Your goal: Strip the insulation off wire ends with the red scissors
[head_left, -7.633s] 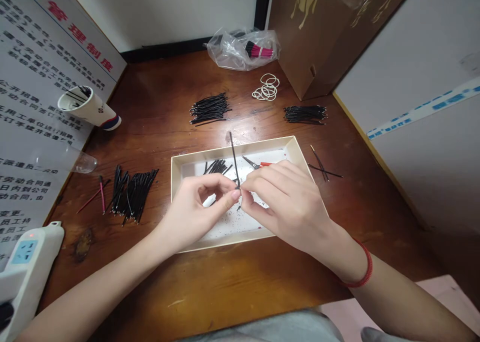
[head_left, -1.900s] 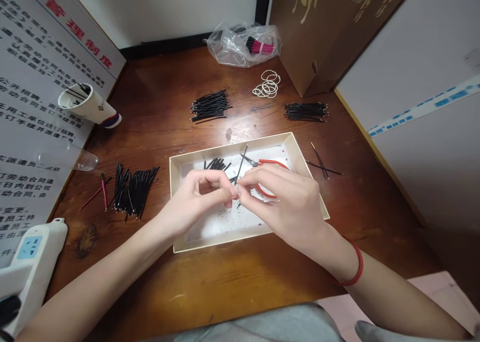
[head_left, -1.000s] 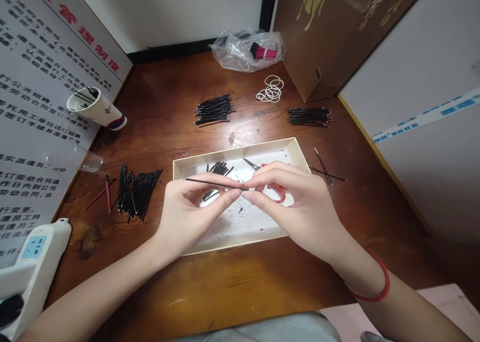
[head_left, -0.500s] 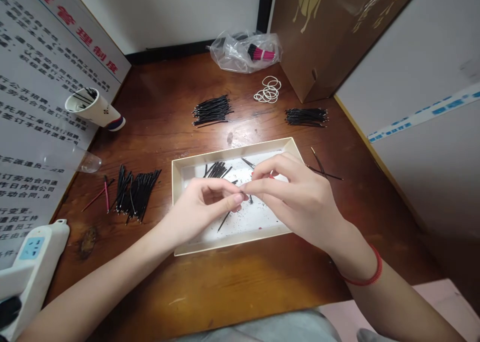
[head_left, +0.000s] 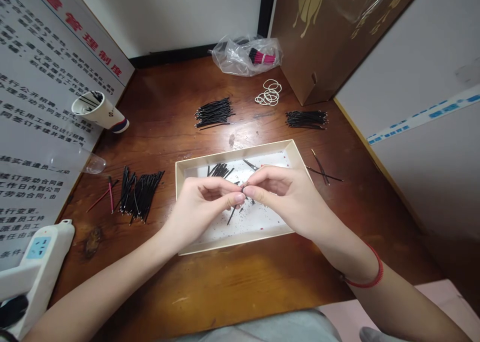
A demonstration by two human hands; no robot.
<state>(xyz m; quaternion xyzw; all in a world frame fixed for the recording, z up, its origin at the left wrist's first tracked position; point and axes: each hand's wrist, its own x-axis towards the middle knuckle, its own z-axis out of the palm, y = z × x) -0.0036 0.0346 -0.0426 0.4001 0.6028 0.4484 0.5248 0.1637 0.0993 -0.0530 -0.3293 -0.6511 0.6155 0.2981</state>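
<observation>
Over the shallow cream box (head_left: 180, 192), my left hand (head_left: 210, 197) and my right hand (head_left: 288, 197) meet fingertip to fingertip. Both are closed in a pinch on a thin black wire (head_left: 243, 188), mostly covered by the fingers. Just below my left fingers a dark wire (head_left: 231, 217) slants down; whether it is held or lies in the box I cannot tell. Behind the hands, inside the box, are a heap of short black wires (head_left: 221, 170) and scissors (head_left: 250, 165), partly hidden by my right hand. Small dark scraps dot the white floor of the box.
Bundles of black wires lie at left (head_left: 140, 194), back (head_left: 214, 113) and right (head_left: 306, 118). Also about are rubber bands (head_left: 269, 94), a plastic bag (head_left: 232, 57), a tipped paper cup (head_left: 107, 113), a clear cup (head_left: 95, 163), a power strip (head_left: 47, 262) and a brown box (head_left: 300, 47).
My right hand has turned, bringing its thumb and forefinger tips in against my left fingertips. My left hand keeps its pinch. The whole view has shifted slightly.
</observation>
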